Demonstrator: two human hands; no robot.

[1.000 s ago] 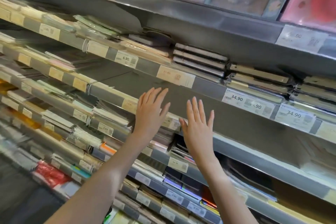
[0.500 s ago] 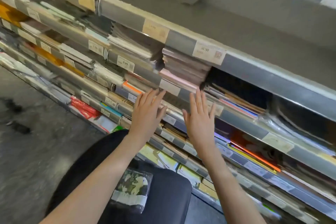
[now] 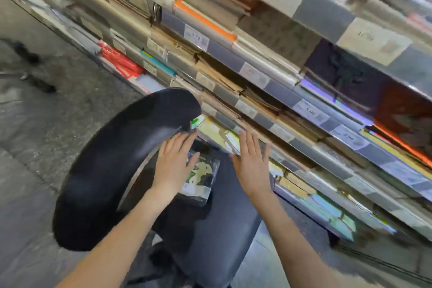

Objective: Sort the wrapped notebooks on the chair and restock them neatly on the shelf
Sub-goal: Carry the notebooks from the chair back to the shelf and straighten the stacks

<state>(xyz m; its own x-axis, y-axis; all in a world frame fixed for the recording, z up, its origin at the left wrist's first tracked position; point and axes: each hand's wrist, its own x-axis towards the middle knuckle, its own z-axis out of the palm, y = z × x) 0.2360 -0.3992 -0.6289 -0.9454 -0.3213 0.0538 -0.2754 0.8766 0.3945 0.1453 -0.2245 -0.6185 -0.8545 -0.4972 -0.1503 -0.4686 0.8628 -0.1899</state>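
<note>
Dropped lower since half a second ago: both hands, then level with the shelf edges, now hang over the chair. Left hand (image 3: 173, 163) spread flat, fingers straight and together, palm down, overlapping the left edge of the wrapped notebook (image 3: 201, 177); touching it or just above it, hard to say through the motion blur. Right hand (image 3: 252, 164) likewise flat with straight fingers, holding nothing, just right of the notebook, over the seat's far edge and the lowest shelf fronts.

Notebook lying flat on the dark seat of the chair (image 3: 217, 236), near the seat's back edge, wrapped in glossy film, cover green, black and cream with a pale strip along its near side. Black curved backrest (image 3: 112, 170) arching to the left of the left forearm.

Shelf (image 3: 275, 98) running diagonally from upper left to lower right, tier upon tier of stacked stationery behind grey rails carrying white price labels (image 3: 196, 37), print too smeared to read. Orange-edged pad (image 3: 205, 18) on an upper tier, red packets (image 3: 119, 61) low at the left. Grey mottled floor (image 3: 46, 110) on the left.
</note>
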